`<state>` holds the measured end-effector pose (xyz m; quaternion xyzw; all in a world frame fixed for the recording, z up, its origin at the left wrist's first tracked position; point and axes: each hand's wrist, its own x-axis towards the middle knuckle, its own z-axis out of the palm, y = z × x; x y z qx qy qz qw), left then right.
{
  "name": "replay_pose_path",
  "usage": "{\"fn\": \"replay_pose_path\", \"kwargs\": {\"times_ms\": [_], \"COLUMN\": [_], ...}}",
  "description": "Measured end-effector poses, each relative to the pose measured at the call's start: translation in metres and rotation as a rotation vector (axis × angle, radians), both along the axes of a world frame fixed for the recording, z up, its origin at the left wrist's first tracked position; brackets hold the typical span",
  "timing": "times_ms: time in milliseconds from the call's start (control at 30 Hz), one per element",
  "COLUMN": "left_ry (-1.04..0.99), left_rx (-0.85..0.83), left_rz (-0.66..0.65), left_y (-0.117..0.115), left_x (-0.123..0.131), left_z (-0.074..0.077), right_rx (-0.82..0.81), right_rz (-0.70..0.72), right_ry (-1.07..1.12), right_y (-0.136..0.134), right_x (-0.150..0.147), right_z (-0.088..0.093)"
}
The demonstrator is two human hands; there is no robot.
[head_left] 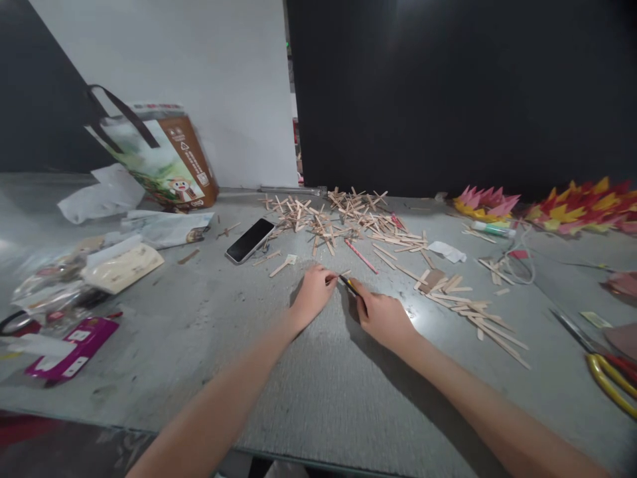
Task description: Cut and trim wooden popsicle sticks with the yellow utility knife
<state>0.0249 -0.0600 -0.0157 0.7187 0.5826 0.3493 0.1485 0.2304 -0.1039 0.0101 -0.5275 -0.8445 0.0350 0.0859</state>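
My left hand (314, 292) is closed in a pinch at the middle of the grey table, and whatever lies between its fingertips is too small to make out. Just to its right, my right hand (383, 315) wraps round a slim black-and-yellow tool (348, 285), which looks like a utility knife. Its dark tip points up and left, close to my left fingertips. A short wooden stick end (347, 273) shows just past the tool. Beyond both hands lies a red-and-white striped stick (361, 257), near a pile of crossed wooden craft sticks (326, 229).
More loose sticks (478, 312) spread to the right, near scissors (592, 352), a glue stick (492, 230) and folded-paper pieces (582, 209). On the left are a phone (250, 240), plastic packaging (54, 285), a purple package (74, 348) and a carrier bag (169, 162).
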Motion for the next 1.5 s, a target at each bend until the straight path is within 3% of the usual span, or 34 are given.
{"fn": "replay_pose_path", "kwargs": {"times_ms": [233, 567, 767, 1500], "left_ry": [0.016, 0.045, 0.042, 0.053], "left_rx": [-0.010, 0.024, 0.036, -0.008], "left_rz": [0.004, -0.024, -0.027, 0.033], "left_y": [0.000, -0.001, 0.002, 0.004], "left_x": [0.003, 0.008, 0.007, 0.005], "left_z": [0.000, 0.005, 0.003, 0.002], "right_rx": [0.004, -0.069, -0.115, 0.003], "right_rz": [0.035, 0.018, 0.001, -0.023], "right_ry": [-0.040, -0.221, -0.217, -0.092], "right_y": [0.002, -0.002, -0.001, -0.005], "right_x": [-0.001, -0.008, -0.011, -0.001], "right_z": [0.001, 0.020, 0.026, 0.013]}}
